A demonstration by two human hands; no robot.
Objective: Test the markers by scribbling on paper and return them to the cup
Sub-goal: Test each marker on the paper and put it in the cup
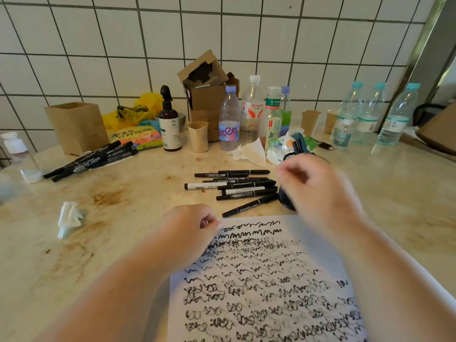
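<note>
we are seeing our right hand (318,183) smeared by motion blur and covering most of the black mesh cup (287,198), so we cannot tell whether it is gripping anything. our left hand (190,225) is sitting curled at the paper's (266,287) far left corner; whether it is pinching the edge is hard to make out. the markers (237,186) are lying just left of the cup, long axes running left to right, one lying tilted nearer the paper. more markers (91,161) are lying far left.
</note>
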